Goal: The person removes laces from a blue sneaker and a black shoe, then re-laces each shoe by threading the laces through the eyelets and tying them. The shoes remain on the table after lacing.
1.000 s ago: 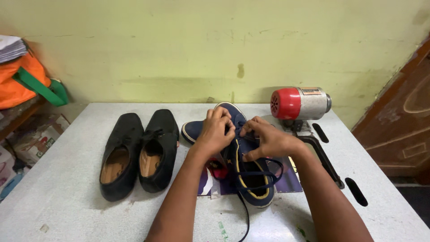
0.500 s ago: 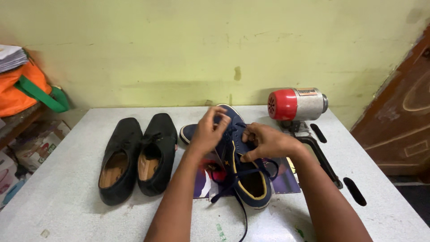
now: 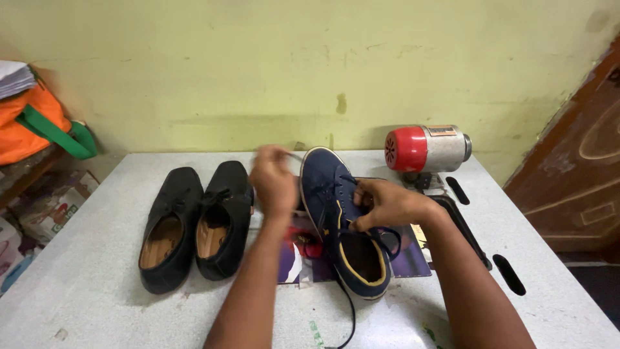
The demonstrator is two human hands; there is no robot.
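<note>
Stood at centre frame on a pale grey speckled table (image 3: 90, 284): a navy blue sneaker (image 3: 336, 213) with yellow trim round its collar, toe pointed toward the upper middle of the picture, heel nearest the camera. Rested partly on a purple printed sheet (image 3: 407, 258) spread flat beneath it. Held by the right hand (image 3: 381, 203) from the right side, fingers pinched together on a dark lace (image 3: 381, 236) over the tongue. Trailed down from the heel to the bottom edge: a loose dark lace end (image 3: 349, 317). Raised just left of the toe, blurred: the left hand (image 3: 274, 178), fingers curled together, apparently on a thin pale strand, though not clearly enough to tell.

Lay left of centre, side by side and touching: a pair of black lace-up shoes (image 3: 194, 223) with tan insoles, toes toward the wall. Sat at the upper right of the tabletop, against the wall: a small motor (image 3: 426, 148) with a red cap and a silver body. Cut into the surface at right: dark slots (image 3: 509, 274). Rose behind everything: a yellow-green plastered wall (image 3: 258, 64), stained and scuffed. Showed at the right edge: a brown carved wooden door (image 3: 581, 161). Hung at the upper left: an orange bag with green straps (image 3: 39, 126), with cardboard boxes (image 3: 45, 207) below it beside the table.
</note>
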